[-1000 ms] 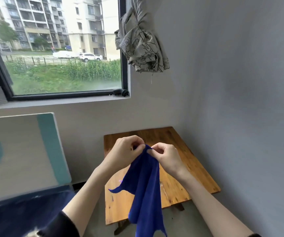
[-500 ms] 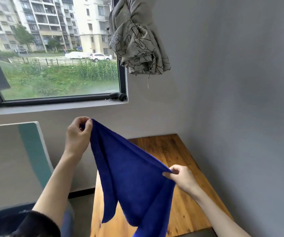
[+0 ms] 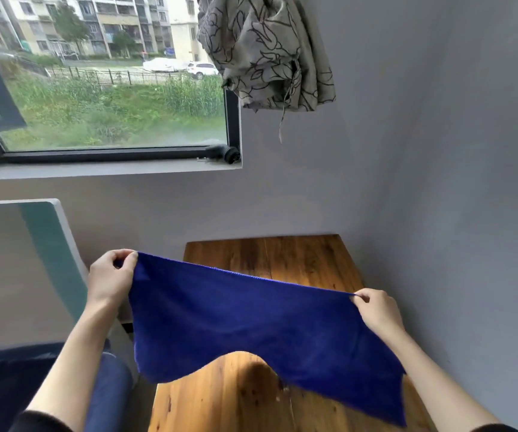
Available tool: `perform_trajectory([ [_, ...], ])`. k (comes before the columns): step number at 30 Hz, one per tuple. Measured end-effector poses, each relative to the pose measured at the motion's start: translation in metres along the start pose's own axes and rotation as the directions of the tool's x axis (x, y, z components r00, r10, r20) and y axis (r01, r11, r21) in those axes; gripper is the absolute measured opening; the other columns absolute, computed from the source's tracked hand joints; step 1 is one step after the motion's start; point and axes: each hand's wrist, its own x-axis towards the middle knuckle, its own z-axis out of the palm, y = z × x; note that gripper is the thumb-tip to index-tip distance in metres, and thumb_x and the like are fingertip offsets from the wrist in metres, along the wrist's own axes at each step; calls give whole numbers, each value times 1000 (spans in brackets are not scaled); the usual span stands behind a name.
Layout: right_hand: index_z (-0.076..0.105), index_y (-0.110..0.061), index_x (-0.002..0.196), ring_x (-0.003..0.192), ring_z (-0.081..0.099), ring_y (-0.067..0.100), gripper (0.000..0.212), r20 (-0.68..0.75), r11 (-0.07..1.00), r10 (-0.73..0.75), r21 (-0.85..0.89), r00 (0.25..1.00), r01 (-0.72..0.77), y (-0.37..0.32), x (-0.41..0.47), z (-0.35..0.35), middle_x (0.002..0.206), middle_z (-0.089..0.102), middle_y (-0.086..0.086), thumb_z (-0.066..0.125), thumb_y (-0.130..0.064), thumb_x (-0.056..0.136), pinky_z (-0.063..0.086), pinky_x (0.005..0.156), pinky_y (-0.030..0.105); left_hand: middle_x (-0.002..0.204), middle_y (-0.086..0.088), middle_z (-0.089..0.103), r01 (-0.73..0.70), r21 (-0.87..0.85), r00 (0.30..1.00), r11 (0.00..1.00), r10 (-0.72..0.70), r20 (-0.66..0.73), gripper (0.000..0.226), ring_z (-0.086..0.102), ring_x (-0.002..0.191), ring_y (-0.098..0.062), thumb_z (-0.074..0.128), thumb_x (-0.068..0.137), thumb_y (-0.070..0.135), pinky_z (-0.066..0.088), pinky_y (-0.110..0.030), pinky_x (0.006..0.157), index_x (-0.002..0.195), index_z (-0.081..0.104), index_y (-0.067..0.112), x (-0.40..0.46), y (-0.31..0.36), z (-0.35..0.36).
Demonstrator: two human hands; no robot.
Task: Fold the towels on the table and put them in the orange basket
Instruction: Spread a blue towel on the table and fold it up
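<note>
The blue towel [image 3: 251, 325] hangs over the middle of the table [image 3: 282, 257]. The far edge shows bare wood. A wall [image 3: 454, 213] blocks the right edge.

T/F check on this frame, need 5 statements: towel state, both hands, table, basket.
1. Both hands pinch the blue towel at its upper corners. True: left hand, right hand.
2. The towel lies flat on the wooden table. False: it hangs spread in the air in front of the table.
3. The towel is already folded in half. False: it is stretched open as a single layer.
4. The orange basket stands on the table. False: no basket is in view.
5. A patterned curtain is bunched up beside the window. True.
</note>
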Motion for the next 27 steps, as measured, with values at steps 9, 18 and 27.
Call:
perform_trajectory([
  [9,66,-21,100,96,58,27,24,31,989,47,-142,998,-42,-33,97,45,107,67,5,43,-19,96,46,85,35,87,-5,66,105,261,992,959,-118,35,9,55,88,-23,59,88,18,42,-35,84,82,66,19,59,-55,51],
  [18,63,-17,113,110,55,32,26,-16,981,88,-171,996,-89,-57,191,99,121,60,10,45,-14,94,42,90,36,108,-19,62,78,368,990,927,-116,81,21,58,100,-34,51,89,6,41,-39,93,107,63,5,143,-85,141],
  [27,48,-8,132,126,43,29,39,320,989,-66,-107,945,105,-44,188,178,136,47,12,50,-14,94,31,105,33,121,-13,57,28,502,854,865,-282,438,30,53,114,-26,55,90,9,39,-29,92,120,56,5,83,-164,201],
])
